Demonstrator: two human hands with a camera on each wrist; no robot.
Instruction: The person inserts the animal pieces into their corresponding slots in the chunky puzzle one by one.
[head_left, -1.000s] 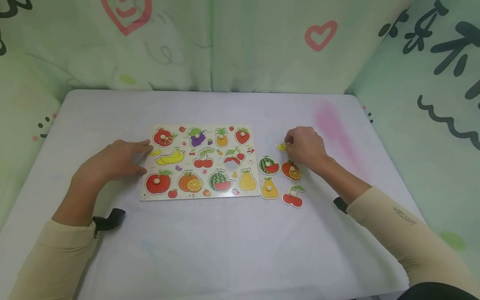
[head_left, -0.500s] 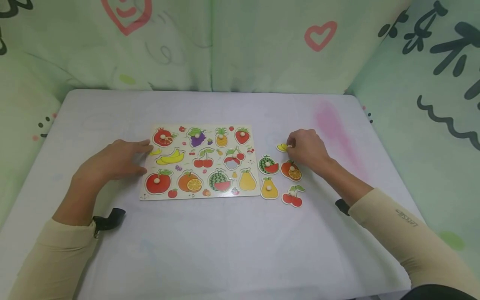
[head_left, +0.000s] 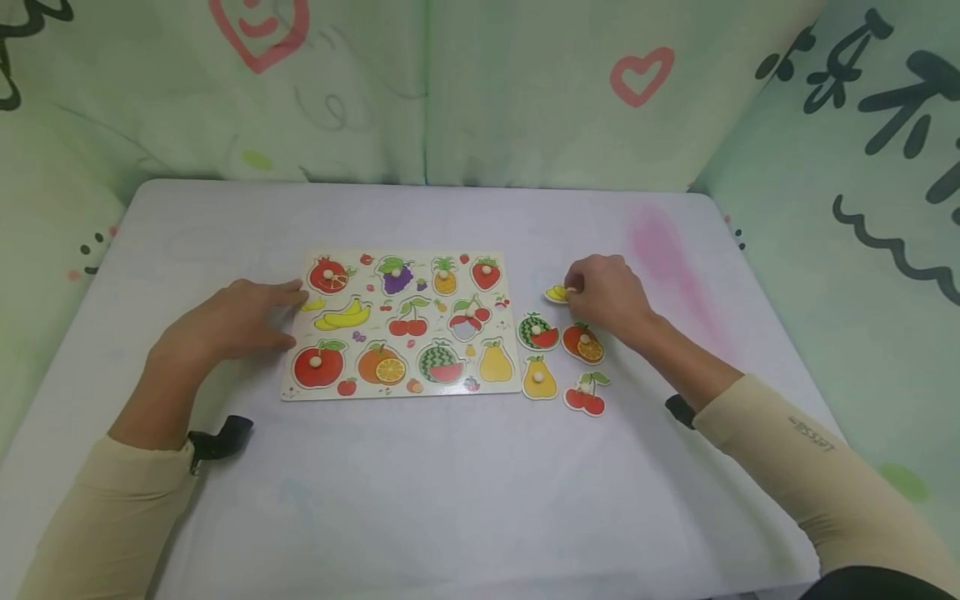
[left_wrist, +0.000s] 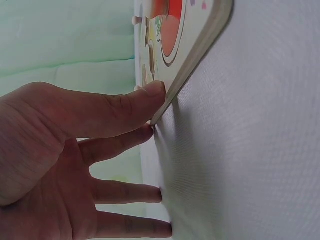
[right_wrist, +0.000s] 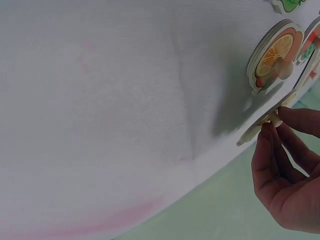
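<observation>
A wooden fruit puzzle board [head_left: 375, 333] lies flat left of the table's middle. My left hand [head_left: 225, 321] rests at the board's left edge, thumb and index finger touching it, the fingers straight in the left wrist view. Right of the board, my right hand [head_left: 609, 292] pinches the knob of a banana puzzle piece [head_left: 557, 293] between thumb and fingers; the right wrist view shows the piece [right_wrist: 265, 119] tilted, seen nearly edge-on. Near that hand lie a watermelon piece [head_left: 537, 332], an orange piece [head_left: 582, 342], a pear piece [head_left: 539, 379] and a cherry piece [head_left: 587, 395].
The board carries several knobbed pieces, among them an apple [head_left: 318, 365], grapes [head_left: 394, 275] and a strawberry [head_left: 486, 272]. Beneath everything spreads a white table cover [head_left: 450, 492] with a pink stain [head_left: 675, 267]. Green curtains [head_left: 510, 100] stand behind and at the sides.
My right hand has shifted slightly left with the banana piece, which now sits a little nearer the board. The left hand stays at the board's edge.
</observation>
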